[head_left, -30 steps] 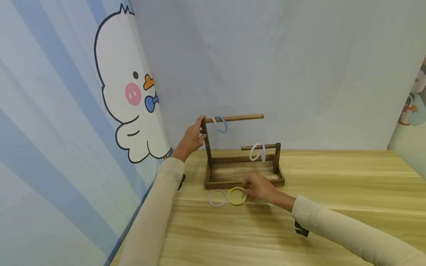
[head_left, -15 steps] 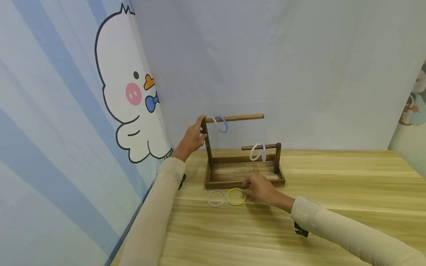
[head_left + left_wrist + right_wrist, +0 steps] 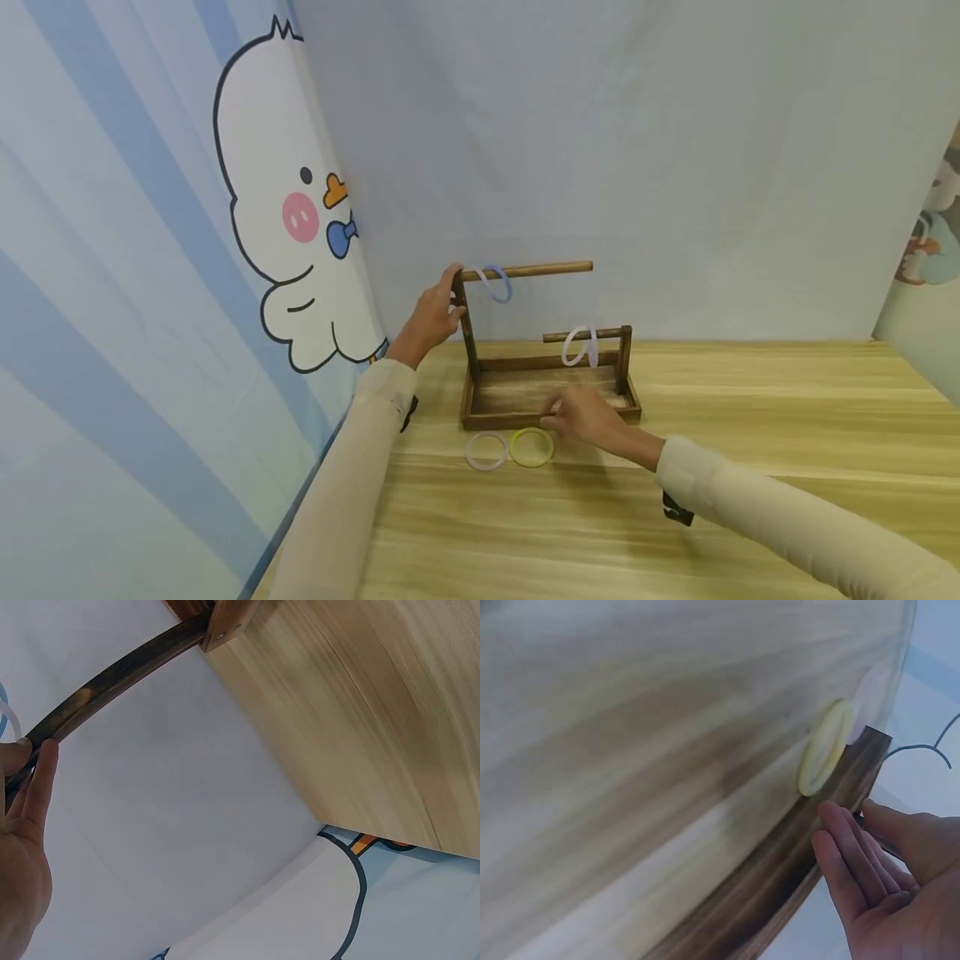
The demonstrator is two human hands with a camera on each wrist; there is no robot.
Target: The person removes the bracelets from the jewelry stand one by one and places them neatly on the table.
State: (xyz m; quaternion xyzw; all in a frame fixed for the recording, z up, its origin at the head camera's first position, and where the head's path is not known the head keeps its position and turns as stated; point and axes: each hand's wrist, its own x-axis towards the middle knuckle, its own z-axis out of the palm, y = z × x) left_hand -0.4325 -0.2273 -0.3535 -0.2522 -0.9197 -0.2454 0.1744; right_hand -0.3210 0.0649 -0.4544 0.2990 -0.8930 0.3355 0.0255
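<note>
In the head view a brown wooden rack (image 3: 471,329) with two bars stands on the table. My left hand (image 3: 432,313) grips the top of its tall left post (image 3: 112,679), thumb and fingers on either side. A blue bangle (image 3: 502,287) and a pale one hang on the upper bar (image 3: 551,269). Two whitish bangles (image 3: 576,347) hang on the lower bar. My right hand (image 3: 587,415), fingers loosely bent, hovers by the tray's front rim (image 3: 780,859). Just left of it lies a yellow bangle (image 3: 532,447), apart from the fingers, beside a pale pink bangle (image 3: 487,452).
The wood-grain table (image 3: 750,417) spreads to the right and in front. A grey curtain (image 3: 637,167) closes off the back. At the left hangs a blue striped curtain (image 3: 150,292) with a cartoon duck.
My right hand has come off the yellow bangle and lifted slightly toward the tray rim. Before that, the yellow bangle shifted a little left. My left hand stays on the post.
</note>
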